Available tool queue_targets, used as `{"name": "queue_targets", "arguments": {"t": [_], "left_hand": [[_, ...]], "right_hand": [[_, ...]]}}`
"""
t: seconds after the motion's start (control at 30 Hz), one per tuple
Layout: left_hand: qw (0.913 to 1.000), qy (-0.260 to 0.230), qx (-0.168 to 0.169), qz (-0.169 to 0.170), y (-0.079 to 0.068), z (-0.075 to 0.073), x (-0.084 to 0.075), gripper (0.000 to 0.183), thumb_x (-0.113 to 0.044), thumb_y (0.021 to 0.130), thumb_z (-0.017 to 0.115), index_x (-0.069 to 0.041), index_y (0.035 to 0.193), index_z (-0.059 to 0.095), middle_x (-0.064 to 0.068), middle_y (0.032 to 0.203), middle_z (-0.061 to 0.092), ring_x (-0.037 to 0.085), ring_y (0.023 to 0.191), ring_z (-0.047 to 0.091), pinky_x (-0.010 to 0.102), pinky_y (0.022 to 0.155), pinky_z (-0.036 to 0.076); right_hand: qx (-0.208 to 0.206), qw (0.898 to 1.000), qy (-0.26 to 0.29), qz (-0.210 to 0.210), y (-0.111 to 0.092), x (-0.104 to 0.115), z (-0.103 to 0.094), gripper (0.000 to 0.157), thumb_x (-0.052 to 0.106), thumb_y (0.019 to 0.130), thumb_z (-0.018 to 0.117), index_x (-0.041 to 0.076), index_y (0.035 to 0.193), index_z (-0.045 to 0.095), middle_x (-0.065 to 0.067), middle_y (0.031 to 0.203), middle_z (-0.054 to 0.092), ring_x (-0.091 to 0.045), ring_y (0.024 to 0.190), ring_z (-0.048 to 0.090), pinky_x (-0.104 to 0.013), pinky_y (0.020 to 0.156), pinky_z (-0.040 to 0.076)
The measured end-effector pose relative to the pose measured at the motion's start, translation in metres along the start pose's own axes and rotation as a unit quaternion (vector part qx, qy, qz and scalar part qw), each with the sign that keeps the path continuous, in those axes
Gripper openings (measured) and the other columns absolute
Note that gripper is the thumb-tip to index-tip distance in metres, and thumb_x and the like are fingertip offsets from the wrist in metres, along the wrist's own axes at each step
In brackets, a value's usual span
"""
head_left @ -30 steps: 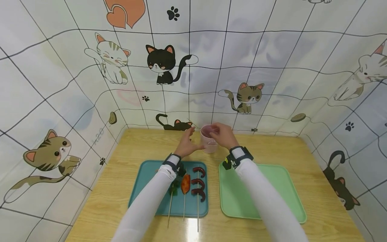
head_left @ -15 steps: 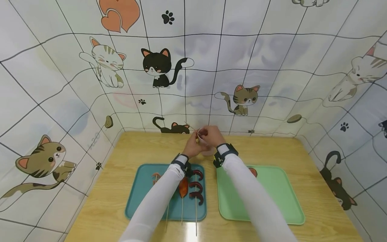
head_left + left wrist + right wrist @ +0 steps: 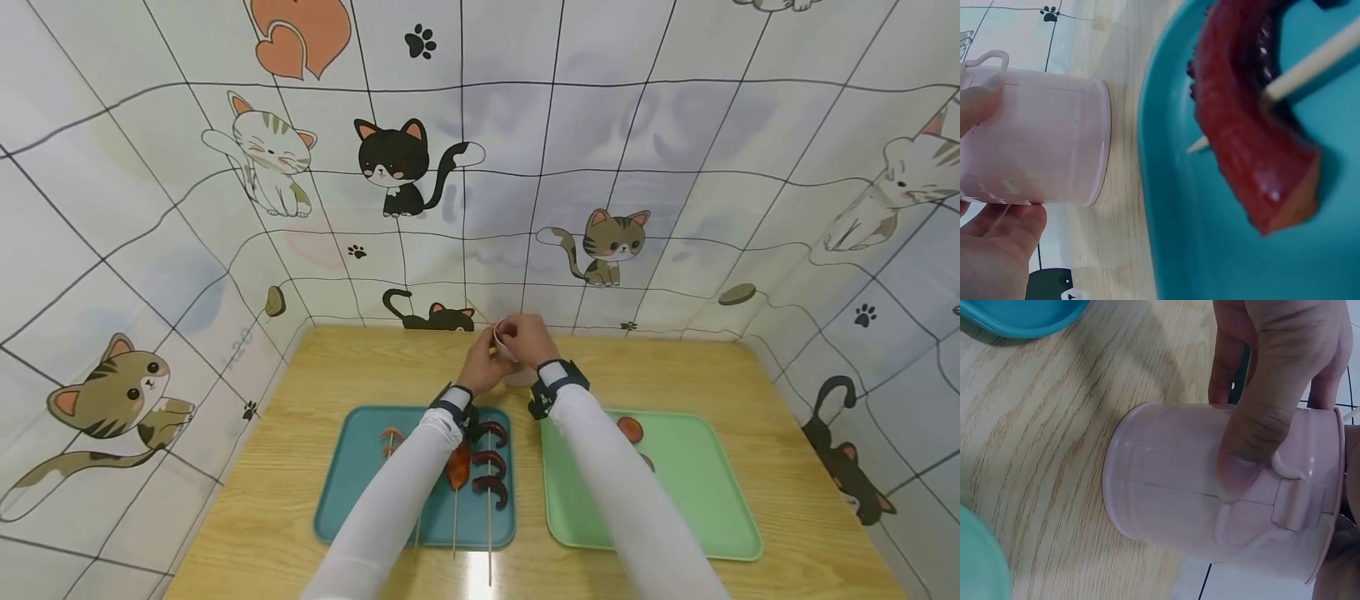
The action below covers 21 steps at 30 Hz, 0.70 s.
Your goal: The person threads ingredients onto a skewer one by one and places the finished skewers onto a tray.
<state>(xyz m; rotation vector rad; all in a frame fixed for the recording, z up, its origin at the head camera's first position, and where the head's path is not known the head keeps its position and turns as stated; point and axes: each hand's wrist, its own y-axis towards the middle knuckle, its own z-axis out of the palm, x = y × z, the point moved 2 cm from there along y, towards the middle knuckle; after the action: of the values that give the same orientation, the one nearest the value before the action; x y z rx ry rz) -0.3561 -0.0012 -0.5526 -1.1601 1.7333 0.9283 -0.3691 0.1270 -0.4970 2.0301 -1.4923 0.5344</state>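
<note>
A pink bucket with a small wire handle is near the back wall. In the left wrist view my left hand holds the bucket, its fingers along one side. The left thumb presses across the bucket's front in the right wrist view. My right hand is at the bucket's mouth with its fingers dipping inside; what they touch there is hidden. Closest to the left wrist is a dark red tentacle piece on a wooden skewer.
The teal tray at left bears skewers of tentacles, an orange-brown piece and pink pieces, partly under my left sleeve. The green tray at right has round reddish slices. A cat-print sheet stands behind.
My left hand has moved from beside the bucket to holding it. My right hand has shifted left, its fingers into the mouth. My sleeve has uncovered reddish slices on the green tray.
</note>
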Motion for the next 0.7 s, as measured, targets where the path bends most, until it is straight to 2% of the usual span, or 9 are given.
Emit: {"name": "queue_targets", "arguments": {"t": [0.2, 0.33, 0.43, 0.7], "left_hand": [[0.9998, 0.016, -0.003, 0.008, 0.0, 0.0, 0.0, 0.079, -0.016, 0.09, 0.079, -0.01, 0.155, 0.036, 0.016, 0.155, 0.048, 0.035, 0.14, 0.05, 0.048, 0.113, 0.045], [0.9992, 0.034, -0.001, 0.022, 0.002, 0.001, 0.002, 0.084, -0.019, 0.089, 0.081, -0.009, 0.157, 0.033, 0.016, 0.155, 0.048, 0.036, 0.137, 0.052, 0.049, 0.11, 0.048], [0.9992, 0.03, 0.004, 0.027, 0.003, 0.001, 0.002, 0.088, -0.02, 0.087, 0.083, -0.011, 0.158, 0.032, 0.015, 0.156, 0.047, 0.035, 0.138, 0.052, 0.049, 0.11, 0.048], [0.9997, 0.017, 0.017, 0.01, 0.003, -0.005, -0.006, 0.094, -0.022, 0.084, 0.087, -0.01, 0.158, 0.031, 0.013, 0.154, 0.049, 0.035, 0.141, 0.048, 0.051, 0.115, 0.043]], "right_hand": [[-0.018, 1.0, 0.016, -0.011, -0.003, -0.005, -0.004, 0.012, 0.009, 0.098, 0.068, 0.004, 0.106, 0.076, -0.013, 0.106, 0.076, -0.028, 0.098, 0.072, -0.042, 0.089, 0.059], [-0.042, 0.999, 0.035, 0.002, -0.009, -0.009, -0.015, 0.011, 0.009, 0.097, 0.068, 0.003, 0.105, 0.072, -0.015, 0.105, 0.074, -0.029, 0.098, 0.071, -0.044, 0.088, 0.059], [-0.06, 0.997, 0.04, 0.003, -0.013, -0.01, -0.025, 0.011, 0.009, 0.097, 0.068, 0.002, 0.105, 0.07, -0.017, 0.105, 0.074, -0.031, 0.097, 0.071, -0.046, 0.087, 0.059], [-0.095, 0.992, 0.083, 0.0, -0.022, -0.007, -0.054, 0.014, 0.012, 0.098, 0.066, 0.002, 0.108, 0.069, -0.016, 0.106, 0.073, -0.031, 0.104, 0.069, -0.048, 0.093, 0.056]]}}
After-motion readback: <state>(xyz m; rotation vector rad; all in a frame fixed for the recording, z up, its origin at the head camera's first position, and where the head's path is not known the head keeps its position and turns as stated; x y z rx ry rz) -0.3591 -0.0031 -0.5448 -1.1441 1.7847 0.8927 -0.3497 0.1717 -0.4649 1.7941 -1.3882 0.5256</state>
